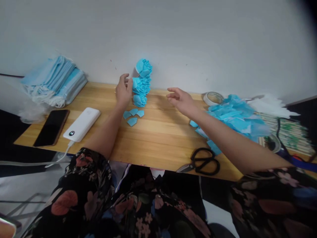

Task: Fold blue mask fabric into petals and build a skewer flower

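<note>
A column of blue flower-like rosettes (142, 82), made from cut blue material, stands near the wall on the wooden table (158, 138). My left hand (123, 89) has its fingers pinched on the left side of that column. My right hand (179, 98) hovers to the right of it, fingers loosely curled and apart, holding nothing. Several small blue cut pieces (133, 116) lie on the table just below the column.
A stack of blue face masks (55, 82) sits at the far left, with a black phone (51, 128) and a white power bank (82, 124) in front. Black scissors (203, 161) lie near the front edge. A heap of blue scraps (232, 115), a tape roll (213, 98) and sticks (289, 132) fill the right.
</note>
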A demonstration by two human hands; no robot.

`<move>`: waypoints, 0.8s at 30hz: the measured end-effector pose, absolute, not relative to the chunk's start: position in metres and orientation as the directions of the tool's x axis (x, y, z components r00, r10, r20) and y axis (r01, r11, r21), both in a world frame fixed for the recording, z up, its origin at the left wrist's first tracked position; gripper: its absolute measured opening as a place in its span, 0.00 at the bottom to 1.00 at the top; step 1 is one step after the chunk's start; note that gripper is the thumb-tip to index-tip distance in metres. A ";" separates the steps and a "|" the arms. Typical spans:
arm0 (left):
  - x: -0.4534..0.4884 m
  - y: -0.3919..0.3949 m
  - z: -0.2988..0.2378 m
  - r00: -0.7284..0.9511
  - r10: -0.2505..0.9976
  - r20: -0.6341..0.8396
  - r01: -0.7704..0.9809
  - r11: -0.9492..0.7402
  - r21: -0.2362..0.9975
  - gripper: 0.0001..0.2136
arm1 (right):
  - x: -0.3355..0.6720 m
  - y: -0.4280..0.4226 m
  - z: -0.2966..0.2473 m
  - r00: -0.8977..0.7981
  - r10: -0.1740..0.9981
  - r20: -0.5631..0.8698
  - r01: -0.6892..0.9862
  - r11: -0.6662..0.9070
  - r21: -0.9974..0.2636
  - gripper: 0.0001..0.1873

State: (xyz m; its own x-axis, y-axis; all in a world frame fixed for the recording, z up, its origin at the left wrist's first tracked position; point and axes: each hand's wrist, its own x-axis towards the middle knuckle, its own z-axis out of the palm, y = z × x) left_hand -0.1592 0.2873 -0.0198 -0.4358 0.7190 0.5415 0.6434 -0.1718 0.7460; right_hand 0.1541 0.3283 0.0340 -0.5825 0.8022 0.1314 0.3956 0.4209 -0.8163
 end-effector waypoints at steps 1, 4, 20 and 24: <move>-0.155 0.286 -0.019 -0.432 0.711 0.556 0.659 -0.173 0.732 0.35 | 0.149 0.330 0.029 -0.585 0.805 0.101 0.386 0.386 -0.838 0.32; -0.144 0.282 -0.016 -0.427 0.682 0.593 0.684 -0.185 0.705 0.32 | 0.126 0.331 0.016 -0.596 0.802 0.019 0.381 0.304 -0.873 0.39; -0.141 0.282 -0.007 -0.446 0.720 0.532 0.571 -0.229 0.788 0.27 | 0.077 0.315 0.001 -0.726 0.688 0.011 0.252 0.281 -0.926 0.44; -0.134 0.283 -0.009 -0.415 0.725 0.549 0.597 -0.239 0.766 0.27 | 0.077 0.313 0.003 -0.726 0.688 0.016 0.233 0.268 -0.935 0.44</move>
State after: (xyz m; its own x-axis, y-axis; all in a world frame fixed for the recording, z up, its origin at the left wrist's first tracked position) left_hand -0.1336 0.2832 -0.0086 -0.4148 0.7254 0.5492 0.5967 -0.2388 0.7661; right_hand 0.0773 0.3131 0.0029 -0.7258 0.6877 0.0158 0.2332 0.2675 -0.9349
